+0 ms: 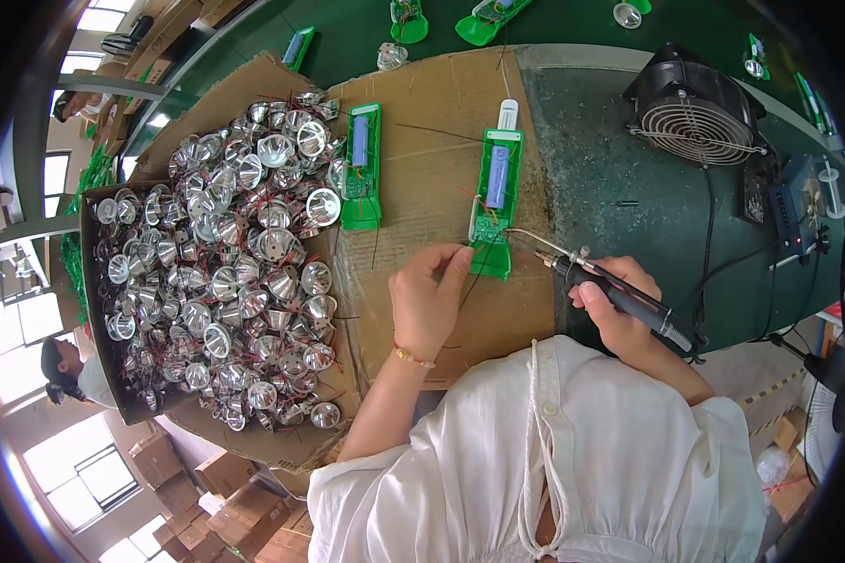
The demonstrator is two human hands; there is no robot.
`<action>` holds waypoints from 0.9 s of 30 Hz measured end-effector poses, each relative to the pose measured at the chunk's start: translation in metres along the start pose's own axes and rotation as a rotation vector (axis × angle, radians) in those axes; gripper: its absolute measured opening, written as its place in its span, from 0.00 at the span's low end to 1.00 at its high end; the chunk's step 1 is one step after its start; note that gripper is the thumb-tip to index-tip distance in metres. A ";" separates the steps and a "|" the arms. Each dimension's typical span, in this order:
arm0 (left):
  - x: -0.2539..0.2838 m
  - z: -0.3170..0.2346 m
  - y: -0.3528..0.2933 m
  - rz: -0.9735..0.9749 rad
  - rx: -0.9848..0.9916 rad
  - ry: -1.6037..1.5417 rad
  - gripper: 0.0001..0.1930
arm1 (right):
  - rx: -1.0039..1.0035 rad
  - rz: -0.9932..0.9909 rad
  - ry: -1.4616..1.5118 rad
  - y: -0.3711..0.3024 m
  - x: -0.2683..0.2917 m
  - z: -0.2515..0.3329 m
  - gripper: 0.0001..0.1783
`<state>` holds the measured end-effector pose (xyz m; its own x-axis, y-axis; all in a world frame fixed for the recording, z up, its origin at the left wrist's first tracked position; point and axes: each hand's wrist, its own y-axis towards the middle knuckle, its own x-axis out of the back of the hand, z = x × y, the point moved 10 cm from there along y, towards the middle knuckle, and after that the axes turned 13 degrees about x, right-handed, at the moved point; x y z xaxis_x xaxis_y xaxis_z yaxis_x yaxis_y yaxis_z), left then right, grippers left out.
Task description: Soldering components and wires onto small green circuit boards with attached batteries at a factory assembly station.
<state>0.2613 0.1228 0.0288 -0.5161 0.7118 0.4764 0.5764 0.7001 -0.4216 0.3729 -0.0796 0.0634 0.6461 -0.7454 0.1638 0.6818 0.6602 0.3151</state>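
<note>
In front of me a green plastic flashlight housing (494, 260) lies on cardboard, with a purple battery (499, 178) and a small circuit board (487, 228) inside. A white strip (508, 114) juts from its far end. My left hand (426, 293) is closed in a pinch at the housing's left edge, by the board, on what looks like a thin wire. Wrapped in my right hand (622, 305) is a soldering iron (655, 322) with a thin metal guide tube along it. Its tip reaches the board from the right. Fine contact at the tip is too small to tell.
Left stands a carton (91, 267) heaped with silver reflector cups (274, 150) on red wires. Another green housing (360, 211) with a battery lies beside it. A black fan (693, 127) and a blue soldering station (800, 211) with cables are at right. More housings line the far side.
</note>
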 end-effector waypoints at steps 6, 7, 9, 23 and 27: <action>-0.002 -0.003 -0.002 -0.036 -0.039 -0.065 0.07 | -0.015 -0.015 -0.007 0.001 -0.003 -0.002 0.11; -0.004 -0.002 -0.001 -0.033 -0.035 -0.067 0.07 | -0.040 -0.059 -0.002 0.000 0.001 -0.005 0.11; -0.006 -0.002 0.000 -0.048 -0.063 -0.071 0.06 | -0.037 -0.058 -0.020 -0.001 0.001 -0.005 0.11; -0.009 -0.017 -0.003 -0.090 -0.164 -0.136 0.09 | -0.048 -0.065 -0.016 0.000 -0.002 -0.007 0.10; -0.006 -0.022 -0.006 -0.132 -0.197 -0.120 0.09 | -0.046 -0.026 -0.070 0.002 -0.002 -0.002 0.10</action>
<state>0.2753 0.1131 0.0455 -0.6599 0.6248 0.4174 0.6052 0.7712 -0.1976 0.3736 -0.0760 0.0623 0.6033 -0.7662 0.2212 0.7143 0.6425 0.2773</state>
